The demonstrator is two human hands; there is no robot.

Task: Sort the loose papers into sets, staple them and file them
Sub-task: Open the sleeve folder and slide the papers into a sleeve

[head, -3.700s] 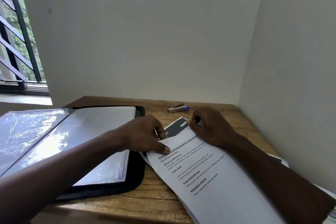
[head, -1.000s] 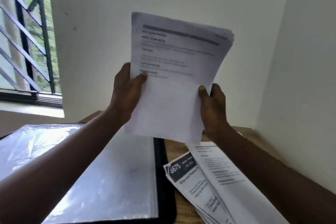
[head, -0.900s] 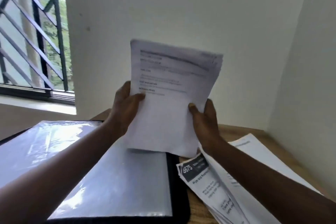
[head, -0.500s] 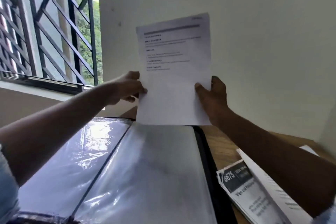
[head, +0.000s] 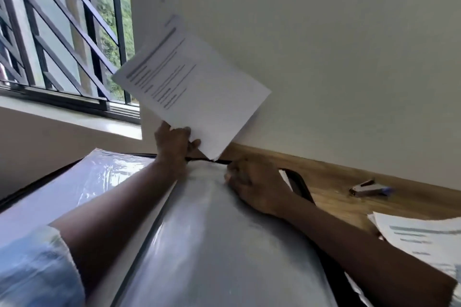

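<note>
My left hand (head: 174,142) pinched the set of papers (head: 192,82) by its lower corner and held it tilted in the air above the far edge of the open black folder (head: 303,187). The sheets' lowest corner hung just over the folder's rim, between my two hands. My right hand (head: 252,182) lay at the top of the right-hand plastic sleeve (head: 224,244), fingers curled at its upper edge. The blur kept me from telling whether they gripped the plastic. My forearms crossed both glossy pages and hid much of them. To the right, on the wooden desk (head: 336,182), the stapler (head: 369,188) lay near the wall (head: 324,57), apart from the folder. The loose papers (head: 424,239) were stacked nearer me, and my right arm crossed over their near part. A barred window (head: 62,32) stood at the left, behind the upper corner of the raised sheets.
</note>
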